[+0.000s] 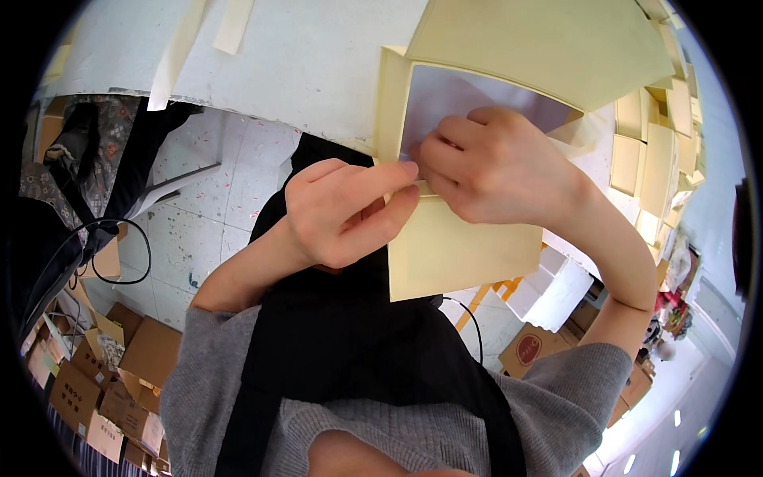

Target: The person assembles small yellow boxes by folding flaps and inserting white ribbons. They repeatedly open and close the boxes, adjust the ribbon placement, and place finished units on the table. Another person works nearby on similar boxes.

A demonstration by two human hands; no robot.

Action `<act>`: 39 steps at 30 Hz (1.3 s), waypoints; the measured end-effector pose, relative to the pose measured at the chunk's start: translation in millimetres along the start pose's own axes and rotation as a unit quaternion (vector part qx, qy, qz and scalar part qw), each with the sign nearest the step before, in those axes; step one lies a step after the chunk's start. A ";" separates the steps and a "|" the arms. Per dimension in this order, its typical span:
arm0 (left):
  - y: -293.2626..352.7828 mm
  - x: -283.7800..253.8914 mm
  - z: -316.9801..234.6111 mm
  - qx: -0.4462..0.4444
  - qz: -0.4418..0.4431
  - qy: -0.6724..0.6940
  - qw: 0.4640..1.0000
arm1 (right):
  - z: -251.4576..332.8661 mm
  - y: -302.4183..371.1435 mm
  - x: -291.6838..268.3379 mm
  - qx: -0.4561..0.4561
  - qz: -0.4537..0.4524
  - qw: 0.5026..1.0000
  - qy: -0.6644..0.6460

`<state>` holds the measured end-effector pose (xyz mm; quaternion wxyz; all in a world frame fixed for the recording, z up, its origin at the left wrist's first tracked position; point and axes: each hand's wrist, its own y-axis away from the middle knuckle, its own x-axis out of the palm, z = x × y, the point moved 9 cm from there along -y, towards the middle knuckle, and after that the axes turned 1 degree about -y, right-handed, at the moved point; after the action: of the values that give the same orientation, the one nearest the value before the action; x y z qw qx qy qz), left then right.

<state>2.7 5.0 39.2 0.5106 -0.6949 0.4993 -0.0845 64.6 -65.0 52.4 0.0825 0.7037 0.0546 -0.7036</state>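
Two bare hands come together at the near left corner of an open pale yellow box (465, 246), the left hand (338, 211) reaching in from one side and the right hand (505, 167) from the other. The left hand's fingers (377, 181) draw thumb and forefinger close together at that corner; whether they pinch the rim or something thin there, I cannot tell. The right hand's fingers (447, 149) are curled over the near rim with their tips hidden, so their grip cannot be told either. Just ahead of the fingers the greyish-lilac inside (441, 91) of the box shows, and past it a large flap (540, 44) stands raised. A narrow side flap (389, 99) is above the left fingertips. The white desk (318, 63) stretches ahead and to the left of the fingers, with two strips of cream tape (179, 52) well apart from them. Far to the right of the fingers are stacked yellow boxes (656, 155); well behind them, on the left, brown cartons (151, 350) crowd together
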 end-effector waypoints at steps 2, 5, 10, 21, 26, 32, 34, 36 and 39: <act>12.6 2.1 13.0 -0.074 -0.001 0.072 0.995 | -5.0 -1.2 2.2 0.009 0.002 0.999 -0.035; 20.7 -5.5 7.8 -0.039 -0.049 0.062 0.996 | -19.0 -1.0 8.0 0.037 -0.001 0.995 -0.097; 17.4 1.6 -0.5 -0.045 -0.051 -0.033 0.997 | -31.2 -1.0 12.2 0.059 0.022 0.988 -0.143; 28.0 18.7 17.9 -0.111 -0.063 -0.031 0.991 | -34.1 -6.7 10.3 0.086 0.024 0.978 -0.188; 31.0 30.2 33.5 -0.168 -0.050 -0.024 0.984 | -36.6 -6.6 15.8 0.105 0.045 0.973 -0.202; 58.0 -3.0 17.2 -0.102 0.047 -0.156 0.981 | -51.0 25.0 -0.1 0.182 0.027 0.971 -0.149; 113.0 -36.2 41.9 -0.162 0.061 -0.178 0.969 | -60.4 44.3 -11.4 0.220 0.007 0.963 -0.157; 144.1 -61.4 53.0 -0.235 0.140 -0.172 0.946 | -67.8 62.9 -11.6 0.269 0.010 0.945 -0.185; 155.7 -78.3 52.8 -0.295 0.186 -0.145 0.926 | -66.9 75.8 -29.2 0.270 -0.067 0.938 -0.209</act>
<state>-96.9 102.3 -78.2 0.3561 -0.7132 0.5425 0.2652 144.8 -125.2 84.3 -0.1482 0.5317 -0.1089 -0.8267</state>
